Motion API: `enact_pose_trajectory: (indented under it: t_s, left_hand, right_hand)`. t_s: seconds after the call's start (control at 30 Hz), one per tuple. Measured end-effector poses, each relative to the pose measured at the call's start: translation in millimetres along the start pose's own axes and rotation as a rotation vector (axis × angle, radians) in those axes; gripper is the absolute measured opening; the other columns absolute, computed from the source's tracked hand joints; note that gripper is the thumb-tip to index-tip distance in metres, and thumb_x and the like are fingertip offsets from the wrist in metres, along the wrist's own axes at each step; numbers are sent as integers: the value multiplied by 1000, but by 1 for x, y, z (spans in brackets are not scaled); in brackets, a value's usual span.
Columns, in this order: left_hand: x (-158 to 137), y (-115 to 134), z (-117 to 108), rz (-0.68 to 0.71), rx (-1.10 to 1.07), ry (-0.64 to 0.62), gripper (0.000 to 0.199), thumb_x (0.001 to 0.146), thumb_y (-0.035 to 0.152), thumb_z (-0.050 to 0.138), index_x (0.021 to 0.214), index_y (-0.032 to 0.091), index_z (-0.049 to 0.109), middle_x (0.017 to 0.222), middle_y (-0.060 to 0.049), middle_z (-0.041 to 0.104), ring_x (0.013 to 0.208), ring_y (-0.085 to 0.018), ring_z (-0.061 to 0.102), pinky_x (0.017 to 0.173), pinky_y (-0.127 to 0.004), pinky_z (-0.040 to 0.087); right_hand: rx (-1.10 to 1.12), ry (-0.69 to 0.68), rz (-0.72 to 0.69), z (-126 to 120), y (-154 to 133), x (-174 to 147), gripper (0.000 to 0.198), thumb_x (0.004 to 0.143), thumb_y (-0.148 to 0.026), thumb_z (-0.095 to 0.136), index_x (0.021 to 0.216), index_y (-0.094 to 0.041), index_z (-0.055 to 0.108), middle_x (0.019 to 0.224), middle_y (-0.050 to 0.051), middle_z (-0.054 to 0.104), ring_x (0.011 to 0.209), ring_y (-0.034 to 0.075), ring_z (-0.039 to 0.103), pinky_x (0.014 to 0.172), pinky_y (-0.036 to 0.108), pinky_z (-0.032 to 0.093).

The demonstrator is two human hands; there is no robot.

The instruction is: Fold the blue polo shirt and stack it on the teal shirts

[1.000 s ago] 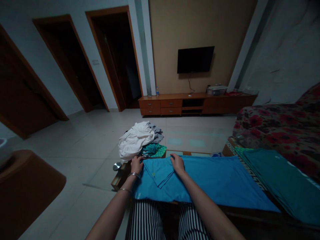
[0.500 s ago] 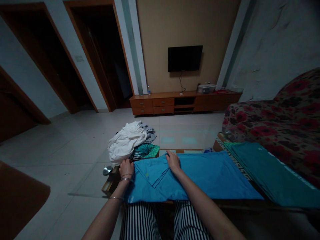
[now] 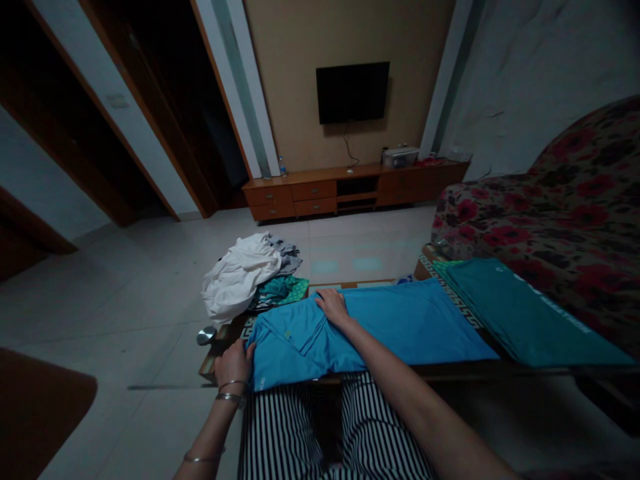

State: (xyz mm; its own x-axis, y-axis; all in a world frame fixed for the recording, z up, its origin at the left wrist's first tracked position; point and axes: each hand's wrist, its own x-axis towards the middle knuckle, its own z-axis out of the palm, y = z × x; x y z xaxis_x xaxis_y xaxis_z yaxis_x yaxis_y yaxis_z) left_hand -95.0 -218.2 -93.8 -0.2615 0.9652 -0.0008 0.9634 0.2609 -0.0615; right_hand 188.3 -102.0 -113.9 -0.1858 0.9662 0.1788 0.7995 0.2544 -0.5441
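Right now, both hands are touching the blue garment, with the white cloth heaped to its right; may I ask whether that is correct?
Only the side is wrong: in the head view, the white cloth is heaped to the left of the blue garment, not its right. The left hand and right hand both touch it.

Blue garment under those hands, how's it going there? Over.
Left hand at the left edge, right hand on the far side. Blue garment laid lengthwise, lightly rumpled. White clothes heaped beyond its left end, not covering it.
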Motion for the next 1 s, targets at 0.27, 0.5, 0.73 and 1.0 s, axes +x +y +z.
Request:
enact_pose_trajectory:
  t_s: [0.27, 0.5, 0.73, 1.0]
  left_hand:
    - [22, -32, 0, 4, -58, -58, 43, 92, 54, 34, 107, 20, 55, 92, -12, 70, 86, -28, 66, 64, -29, 41]
    - [3, -26, 0, -99, -118, 19, 52, 90, 53, 36, 119, 13, 52, 104, -18, 67, 92, -31, 64, 70, -34, 46]
    - [-23, -4, 5, -213, -1, 70, 45, 89, 48, 40, 97, 9, 62, 100, -19, 64, 97, -34, 60, 75, -42, 47]
    - [-13, -11, 0, -292, -174, 45, 56, 92, 57, 26, 112, 15, 57, 97, -18, 67, 86, -31, 63, 66, -35, 47]
  right_hand:
    - [32, 36, -8, -45, 54, -46, 40, 96, -30, 39, 131, -20, 54, 133, 5, 57, 122, 17, 50, 105, 29, 33]
    - [-429, 366, 544, -126, 160, -156, 39, 96, -28, 34, 124, -13, 57, 121, 16, 59, 115, 27, 50, 95, 39, 38]
    - [-692, 447, 933, -151, 199, -208, 46, 91, -44, 45, 105, -4, 62, 109, 26, 56, 106, 36, 52, 80, 45, 43]
    - [-595, 442, 961, -152, 190, -194, 45, 96, -42, 33, 111, -6, 56, 96, 21, 64, 85, 30, 66, 68, 38, 49]
